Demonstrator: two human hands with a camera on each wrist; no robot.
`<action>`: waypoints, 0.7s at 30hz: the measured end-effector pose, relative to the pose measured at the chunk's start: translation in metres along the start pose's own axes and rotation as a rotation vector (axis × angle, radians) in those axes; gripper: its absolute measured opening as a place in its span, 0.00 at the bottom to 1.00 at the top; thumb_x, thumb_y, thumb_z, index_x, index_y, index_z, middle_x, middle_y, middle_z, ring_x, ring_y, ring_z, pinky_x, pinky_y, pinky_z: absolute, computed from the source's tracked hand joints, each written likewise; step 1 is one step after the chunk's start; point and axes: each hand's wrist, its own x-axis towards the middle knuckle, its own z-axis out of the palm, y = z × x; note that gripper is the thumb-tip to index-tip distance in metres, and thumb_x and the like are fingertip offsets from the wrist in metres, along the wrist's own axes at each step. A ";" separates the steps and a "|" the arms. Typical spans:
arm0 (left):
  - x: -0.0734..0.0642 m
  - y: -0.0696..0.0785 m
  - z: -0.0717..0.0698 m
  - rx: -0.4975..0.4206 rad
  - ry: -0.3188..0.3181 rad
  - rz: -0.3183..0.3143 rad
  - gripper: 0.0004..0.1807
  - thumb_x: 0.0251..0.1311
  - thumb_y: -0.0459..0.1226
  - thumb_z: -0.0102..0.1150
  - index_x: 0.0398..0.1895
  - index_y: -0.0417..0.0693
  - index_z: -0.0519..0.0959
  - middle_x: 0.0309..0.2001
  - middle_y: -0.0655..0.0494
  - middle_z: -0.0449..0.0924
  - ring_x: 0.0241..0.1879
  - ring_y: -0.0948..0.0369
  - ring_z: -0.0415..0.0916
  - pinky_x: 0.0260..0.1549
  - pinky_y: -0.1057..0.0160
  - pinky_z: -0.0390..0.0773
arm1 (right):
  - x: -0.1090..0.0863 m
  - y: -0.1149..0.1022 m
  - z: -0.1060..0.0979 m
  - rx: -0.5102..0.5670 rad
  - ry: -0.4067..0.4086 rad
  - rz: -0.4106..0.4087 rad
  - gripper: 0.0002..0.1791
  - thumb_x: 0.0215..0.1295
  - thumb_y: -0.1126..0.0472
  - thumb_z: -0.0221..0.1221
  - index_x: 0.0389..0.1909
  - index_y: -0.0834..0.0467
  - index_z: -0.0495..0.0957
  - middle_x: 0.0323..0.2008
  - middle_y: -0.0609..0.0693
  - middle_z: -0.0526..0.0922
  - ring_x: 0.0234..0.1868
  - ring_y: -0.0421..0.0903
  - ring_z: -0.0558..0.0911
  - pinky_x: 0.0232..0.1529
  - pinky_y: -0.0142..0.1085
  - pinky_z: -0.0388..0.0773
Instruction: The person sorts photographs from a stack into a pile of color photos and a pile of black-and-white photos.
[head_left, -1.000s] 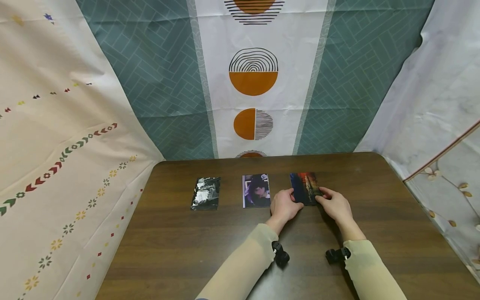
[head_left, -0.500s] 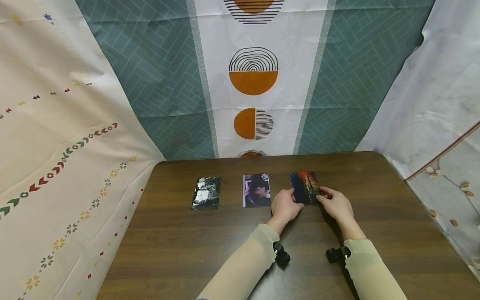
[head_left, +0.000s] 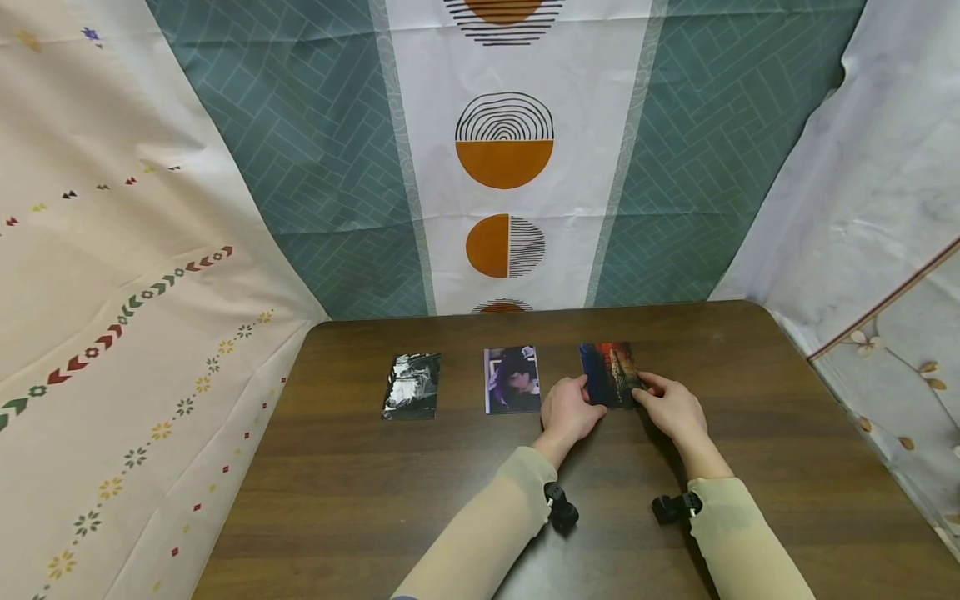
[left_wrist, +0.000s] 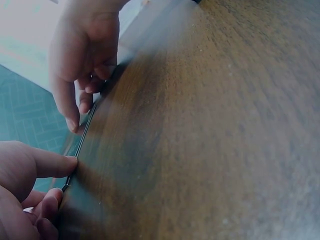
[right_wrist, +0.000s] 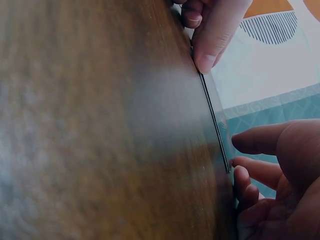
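Head view shows the red-and-blue card (head_left: 611,371) on the brown bench (head_left: 450,508), close to its far edge and right of that edge's middle. Only a narrow band of wood separates the card from the far edge; wider stretches reach toward the far-right corner, the right edge and the near side. The card sits between the two hands: the left hand (head_left: 572,408) grips it at the near-left corner, and the right hand (head_left: 672,408) pinches its right side close to the near-right corner. Both wrist views show it edge-on, a thin dark line low against the wood; whether it touches the bench all along cannot be told. Its long axis runs from the near side toward the far edge, the far end leaning slightly left. Just left of the left hand lies the portrait card (head_left: 512,381), and farther along toward the far-left corner the glossy dark card (head_left: 412,387), each also lying lengthwise toward the far edge. Patterned cloth (head_left: 345,167) hangs beyond that edge.
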 end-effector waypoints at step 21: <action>0.000 -0.003 -0.001 -0.069 -0.014 -0.018 0.39 0.54 0.49 0.82 0.71 0.52 0.82 0.27 0.70 0.71 0.31 0.67 0.70 0.36 0.65 0.74 | -0.002 -0.002 -0.003 0.042 -0.016 0.021 0.32 0.79 0.48 0.58 0.76 0.62 0.72 0.49 0.58 0.82 0.49 0.59 0.79 0.50 0.54 0.71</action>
